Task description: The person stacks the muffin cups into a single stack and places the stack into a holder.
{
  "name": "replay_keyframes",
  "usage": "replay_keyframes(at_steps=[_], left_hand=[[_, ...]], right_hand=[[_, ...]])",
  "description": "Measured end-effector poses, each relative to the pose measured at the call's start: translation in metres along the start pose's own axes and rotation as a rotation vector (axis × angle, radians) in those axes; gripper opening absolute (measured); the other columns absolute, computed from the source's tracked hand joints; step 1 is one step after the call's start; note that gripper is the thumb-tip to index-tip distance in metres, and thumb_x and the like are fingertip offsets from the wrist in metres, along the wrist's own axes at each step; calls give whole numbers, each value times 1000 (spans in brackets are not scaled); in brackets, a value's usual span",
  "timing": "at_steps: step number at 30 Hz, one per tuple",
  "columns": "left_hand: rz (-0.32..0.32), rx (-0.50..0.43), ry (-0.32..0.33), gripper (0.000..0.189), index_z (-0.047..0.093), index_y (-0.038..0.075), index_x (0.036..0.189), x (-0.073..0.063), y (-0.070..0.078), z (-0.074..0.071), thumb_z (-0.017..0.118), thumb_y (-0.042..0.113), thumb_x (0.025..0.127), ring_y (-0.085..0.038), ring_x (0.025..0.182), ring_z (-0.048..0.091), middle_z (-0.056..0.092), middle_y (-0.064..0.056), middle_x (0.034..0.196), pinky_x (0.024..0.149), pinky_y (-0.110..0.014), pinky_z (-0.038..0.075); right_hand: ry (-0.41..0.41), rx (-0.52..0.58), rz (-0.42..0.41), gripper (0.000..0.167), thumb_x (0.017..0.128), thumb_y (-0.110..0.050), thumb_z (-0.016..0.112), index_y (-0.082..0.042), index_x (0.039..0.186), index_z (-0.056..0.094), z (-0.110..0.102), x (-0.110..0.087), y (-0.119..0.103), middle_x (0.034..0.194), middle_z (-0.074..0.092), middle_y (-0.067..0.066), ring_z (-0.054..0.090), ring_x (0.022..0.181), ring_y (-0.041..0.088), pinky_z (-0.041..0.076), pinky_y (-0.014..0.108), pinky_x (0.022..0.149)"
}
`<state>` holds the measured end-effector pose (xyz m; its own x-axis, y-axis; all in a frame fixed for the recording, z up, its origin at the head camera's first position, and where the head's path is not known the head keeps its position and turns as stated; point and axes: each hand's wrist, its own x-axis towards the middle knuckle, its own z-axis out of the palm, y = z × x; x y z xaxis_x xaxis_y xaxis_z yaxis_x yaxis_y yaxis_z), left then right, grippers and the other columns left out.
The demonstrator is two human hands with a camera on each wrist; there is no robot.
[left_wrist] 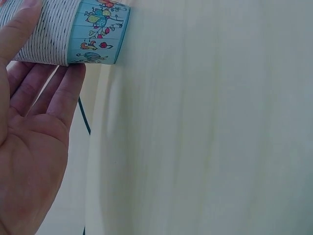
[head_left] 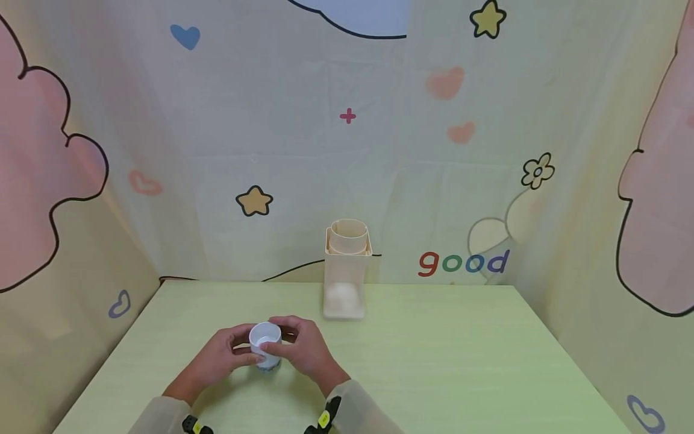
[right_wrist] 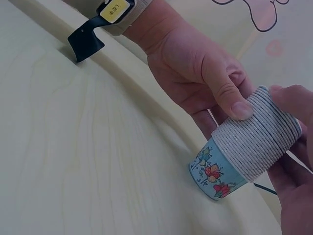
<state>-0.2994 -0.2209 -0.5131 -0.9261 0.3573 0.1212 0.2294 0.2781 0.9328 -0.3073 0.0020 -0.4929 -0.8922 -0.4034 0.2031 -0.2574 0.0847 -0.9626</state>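
Observation:
A nested stack of paper cups (head_left: 266, 333) stands upright between both hands just above the table, its open mouth facing up. Its many white rims (right_wrist: 261, 132) lie packed together, and the lowest cup is light blue with colourful flower drawings (left_wrist: 98, 30). On one side my left hand (head_left: 219, 355) holds the stack, thumb in front and fingers behind. From the other side my right hand (head_left: 306, 349) grips it near the top, thumb across the front. In the right wrist view the left hand (right_wrist: 190, 63) shows whole, while the right hand (right_wrist: 298, 200) is partly cut off.
A cream upright holder (head_left: 344, 271) with a round tube (head_left: 349, 236) in its top stands at the back middle of the pale green table (head_left: 461, 349). Behind hangs a printed cloth (head_left: 303, 120) with stars, hearts and lettering. Black straps (head_left: 325, 416) sit on both wrists.

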Motion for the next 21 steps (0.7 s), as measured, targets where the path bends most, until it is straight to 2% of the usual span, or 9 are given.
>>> replay_keyframes(at_steps=[6, 10, 15, 21], left_hand=[[-1, 31, 8, 68, 57, 1, 141, -1, 1, 0, 86, 26, 84, -35, 124, 64, 63, -22, 138, 97, -28, 60], [5, 83, 3, 67, 57, 1, 141, -1, 4, -2, 85, 27, 85, -31, 122, 66, 64, -20, 137, 97, -30, 60], [29, 150, -5, 65, 59, 3, 140, -1, 10, -5, 84, 30, 86, -32, 120, 68, 66, -17, 135, 99, -36, 59], [51, 150, -22, 65, 60, -1, 137, -1, 16, -6, 85, 28, 85, -33, 117, 69, 66, -21, 134, 97, -37, 60]], right_hand=[[-18, -38, -9, 47, 86, -21, 85, -10, 129, 69, -1, 0, 0, 125, 72, 6, 72, 111, 18, 60, 28, 95], [-30, -66, -5, 47, 88, -22, 84, -10, 131, 69, -2, -1, 0, 127, 71, 5, 71, 114, 19, 60, 32, 99], [-45, -59, -8, 46, 88, -22, 83, -11, 131, 68, -3, -2, -3, 128, 70, 4, 69, 116, 19, 58, 36, 103], [-46, -43, 1, 50, 87, -22, 84, -12, 133, 67, -6, -4, -3, 128, 70, 2, 69, 117, 16, 57, 36, 103]])
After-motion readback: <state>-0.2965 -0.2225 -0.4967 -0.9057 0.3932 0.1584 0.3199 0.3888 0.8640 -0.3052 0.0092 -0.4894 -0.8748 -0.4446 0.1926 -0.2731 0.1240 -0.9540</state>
